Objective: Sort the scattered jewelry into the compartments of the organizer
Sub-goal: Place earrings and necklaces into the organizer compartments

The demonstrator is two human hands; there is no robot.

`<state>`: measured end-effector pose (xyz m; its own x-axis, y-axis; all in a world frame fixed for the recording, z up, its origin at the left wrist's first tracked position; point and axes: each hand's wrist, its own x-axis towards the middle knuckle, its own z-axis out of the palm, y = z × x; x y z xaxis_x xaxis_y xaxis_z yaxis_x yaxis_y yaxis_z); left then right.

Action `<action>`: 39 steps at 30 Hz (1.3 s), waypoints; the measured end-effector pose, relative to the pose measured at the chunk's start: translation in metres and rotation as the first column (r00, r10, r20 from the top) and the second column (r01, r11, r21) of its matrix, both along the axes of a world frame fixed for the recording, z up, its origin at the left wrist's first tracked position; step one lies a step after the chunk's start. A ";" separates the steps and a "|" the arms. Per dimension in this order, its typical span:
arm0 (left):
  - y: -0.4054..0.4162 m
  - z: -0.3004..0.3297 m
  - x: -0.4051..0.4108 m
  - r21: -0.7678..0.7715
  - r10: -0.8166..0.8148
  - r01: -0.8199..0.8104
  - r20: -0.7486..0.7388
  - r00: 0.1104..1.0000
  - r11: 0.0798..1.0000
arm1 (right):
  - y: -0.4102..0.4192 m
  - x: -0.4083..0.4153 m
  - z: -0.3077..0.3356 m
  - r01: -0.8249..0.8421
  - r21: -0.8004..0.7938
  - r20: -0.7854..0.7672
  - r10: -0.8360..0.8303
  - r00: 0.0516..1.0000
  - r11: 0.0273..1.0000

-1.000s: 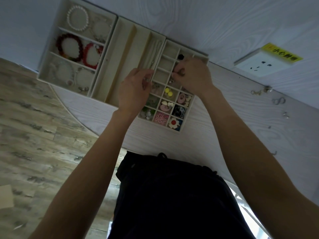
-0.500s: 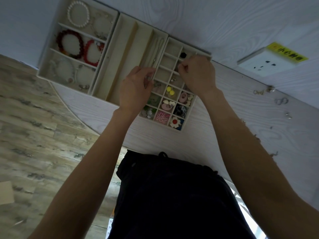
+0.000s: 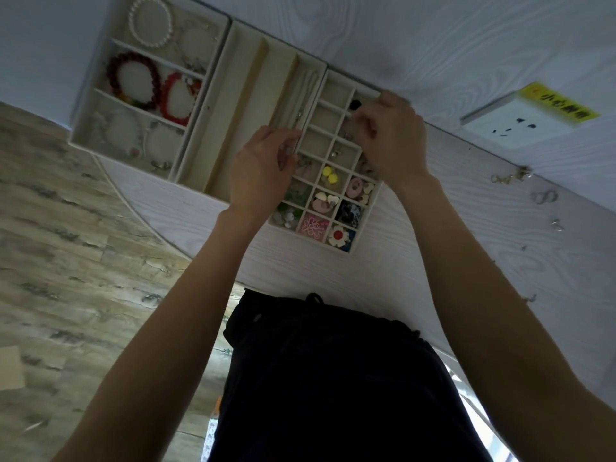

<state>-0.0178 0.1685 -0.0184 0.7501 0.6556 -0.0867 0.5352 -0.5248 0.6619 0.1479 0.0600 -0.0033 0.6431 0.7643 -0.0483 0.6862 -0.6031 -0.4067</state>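
- Steadying the small-cell tray [image 3: 366, 225] is the job of the left hand [image 3: 263, 171]; its grip is curled at the tray's left edge, and whether it holds anything I cannot tell.
- The right hand [image 3: 393, 138] pinches over the upper cells; the piece is hidden. I would lower it into one free cell before releasing.
- Loose pieces [image 3: 543, 196] wait on the desk [image 3: 433, 261] at the right.

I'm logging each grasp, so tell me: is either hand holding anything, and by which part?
Cannot be told. The right hand is pinched over the grid tray, the left hand curled at its edge; any item is hidden.
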 end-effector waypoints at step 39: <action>-0.001 0.004 -0.001 0.053 -0.044 0.048 -0.064 0.997 0.997 | -0.024 -0.018 0.003 0.201 0.177 -0.075 -0.190 0.979 0.964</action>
